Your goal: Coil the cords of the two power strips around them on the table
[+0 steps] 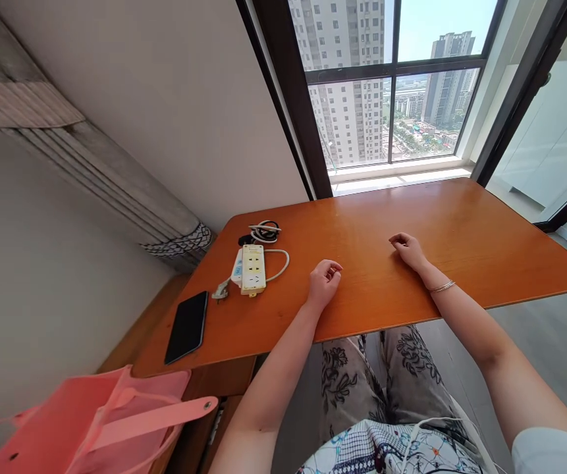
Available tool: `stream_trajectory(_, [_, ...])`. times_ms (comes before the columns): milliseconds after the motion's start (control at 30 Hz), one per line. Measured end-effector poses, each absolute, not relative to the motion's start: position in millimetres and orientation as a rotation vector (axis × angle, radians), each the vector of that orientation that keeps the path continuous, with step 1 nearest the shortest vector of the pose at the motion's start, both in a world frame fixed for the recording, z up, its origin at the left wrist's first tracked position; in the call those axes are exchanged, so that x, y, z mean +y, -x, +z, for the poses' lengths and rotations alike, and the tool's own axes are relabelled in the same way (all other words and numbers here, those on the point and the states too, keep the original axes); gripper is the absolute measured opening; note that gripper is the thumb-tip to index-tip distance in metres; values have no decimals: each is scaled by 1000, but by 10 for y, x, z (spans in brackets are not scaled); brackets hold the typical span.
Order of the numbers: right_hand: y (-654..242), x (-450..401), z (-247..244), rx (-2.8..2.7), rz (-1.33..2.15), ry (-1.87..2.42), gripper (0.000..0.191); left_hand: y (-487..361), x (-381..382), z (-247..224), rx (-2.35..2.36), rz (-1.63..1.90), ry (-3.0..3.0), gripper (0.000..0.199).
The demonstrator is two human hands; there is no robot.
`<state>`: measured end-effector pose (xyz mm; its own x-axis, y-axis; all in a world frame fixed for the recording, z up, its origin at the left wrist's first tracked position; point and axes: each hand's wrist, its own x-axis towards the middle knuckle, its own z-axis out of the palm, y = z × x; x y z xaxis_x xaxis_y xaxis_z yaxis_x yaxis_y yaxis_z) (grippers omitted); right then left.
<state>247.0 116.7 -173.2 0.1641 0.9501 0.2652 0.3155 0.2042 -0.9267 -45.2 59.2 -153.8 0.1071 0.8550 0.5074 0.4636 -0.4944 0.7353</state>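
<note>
My left hand (325,283) rests on the orange-brown wooden table (367,289) near its front edge. Its fingers are loosely curled in, with nothing seen in them. Further right and a little deeper on the tabletop lies my right hand (408,251), also with curled fingers and no object visible in it; a thin bracelet circles that wrist. Nearest to the left hand is a white power strip (253,270), lying partly over another strip with blue markings (236,267). A white plug (220,289) sits beside them. Behind is a coiled black and white cable (265,231).
A black tablet or large phone (187,328) lies at the table's left edge. Below that corner stands a pink bag (80,421) with straps. A gathered grey curtain (130,191) hangs on the left. Beyond the table is a dark-framed window (392,72).
</note>
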Motion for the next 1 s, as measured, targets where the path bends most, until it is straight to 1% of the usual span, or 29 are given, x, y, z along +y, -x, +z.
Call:
stream_trajectory(200, [-2472, 1148, -1747, -1407, 725, 1332, 18, 438, 580, -1571, 1302, 1322, -1978, 13])
stream_trajectory(700, [-2390, 1147, -1631, -1547, 706, 1407, 23, 530, 711, -1528, 1405, 1421, -1924, 11])
stream_trajectory(1000, [-2376, 1128, -1612, -1616, 683, 1411, 20, 527, 707, -1523, 1404, 1373, -1986, 13])
